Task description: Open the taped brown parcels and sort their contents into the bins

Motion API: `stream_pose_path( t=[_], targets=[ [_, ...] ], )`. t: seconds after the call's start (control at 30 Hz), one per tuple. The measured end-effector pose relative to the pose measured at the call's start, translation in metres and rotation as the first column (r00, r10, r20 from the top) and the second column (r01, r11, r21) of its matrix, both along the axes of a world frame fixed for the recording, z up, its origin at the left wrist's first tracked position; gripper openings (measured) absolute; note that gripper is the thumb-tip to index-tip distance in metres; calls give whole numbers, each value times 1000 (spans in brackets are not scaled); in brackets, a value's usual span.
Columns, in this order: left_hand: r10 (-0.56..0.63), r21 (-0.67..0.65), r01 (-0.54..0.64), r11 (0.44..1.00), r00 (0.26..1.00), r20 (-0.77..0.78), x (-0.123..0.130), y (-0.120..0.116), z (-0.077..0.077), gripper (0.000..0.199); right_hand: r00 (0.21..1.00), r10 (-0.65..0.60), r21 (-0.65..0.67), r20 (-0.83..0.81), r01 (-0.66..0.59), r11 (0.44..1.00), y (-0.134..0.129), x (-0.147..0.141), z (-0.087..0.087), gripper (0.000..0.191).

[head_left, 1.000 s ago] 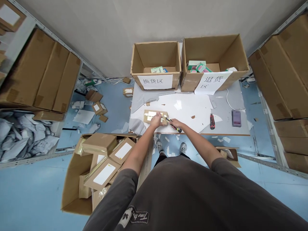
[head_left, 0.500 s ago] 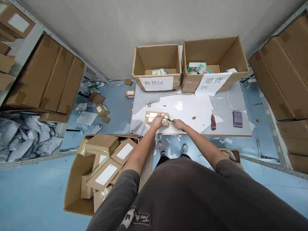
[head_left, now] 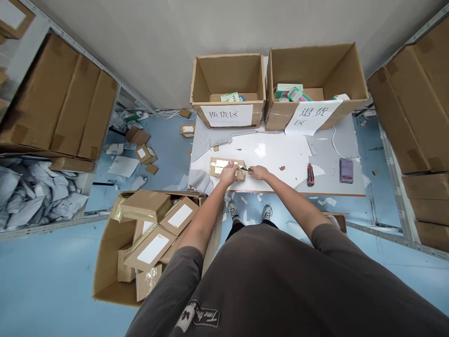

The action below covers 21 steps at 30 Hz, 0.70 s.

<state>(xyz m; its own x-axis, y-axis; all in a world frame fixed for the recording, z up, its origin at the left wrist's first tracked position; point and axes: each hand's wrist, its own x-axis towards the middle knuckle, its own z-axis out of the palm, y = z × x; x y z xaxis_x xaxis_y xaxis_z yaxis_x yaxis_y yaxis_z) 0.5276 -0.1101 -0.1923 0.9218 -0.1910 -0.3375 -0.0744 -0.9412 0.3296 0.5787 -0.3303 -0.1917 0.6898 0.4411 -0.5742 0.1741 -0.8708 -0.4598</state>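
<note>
A small taped cardboard box (head_left: 215, 168) with a white label lies near the front edge of the white table. My left hand (head_left: 228, 173) grips it from above, its fingers over the top. Closed around a utility knife (head_left: 246, 169) with yellow and black parts, my right hand (head_left: 259, 172) is just right of the box. The knife's front end meets the box's right part; how deep the blade sits is too small to tell. A red and black utility knife (head_left: 310, 175) rests farther right on the table.
Two open cartons with paper signs, the left carton (head_left: 228, 114) and the right carton (head_left: 277, 117), stand at the table's back. A big carton of parcels (head_left: 108, 262) is at lower left. Paper scraps and a dark flat rectangular item (head_left: 346, 171) lie on the table.
The knife in my right hand has moved slightly left and up, its front end now farther over the box. My left hand stays on the box. The whole view has shifted a little.
</note>
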Motion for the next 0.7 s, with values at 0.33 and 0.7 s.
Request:
stream_pose_path(
  t=[0.33, 0.7],
  targets=[
    [-1, 30, 2, 1000, 1000, -24, 2, -2, 3, 69, 877, -115, 183, -467, 224, 957, 0, 0, 3, 31],
    [-29, 38, 30, 999, 999, -28, 1, 1, 0, 77, 774, -106, 261, -624, 335, 905, -11, -27, -13, 41]
  ],
)
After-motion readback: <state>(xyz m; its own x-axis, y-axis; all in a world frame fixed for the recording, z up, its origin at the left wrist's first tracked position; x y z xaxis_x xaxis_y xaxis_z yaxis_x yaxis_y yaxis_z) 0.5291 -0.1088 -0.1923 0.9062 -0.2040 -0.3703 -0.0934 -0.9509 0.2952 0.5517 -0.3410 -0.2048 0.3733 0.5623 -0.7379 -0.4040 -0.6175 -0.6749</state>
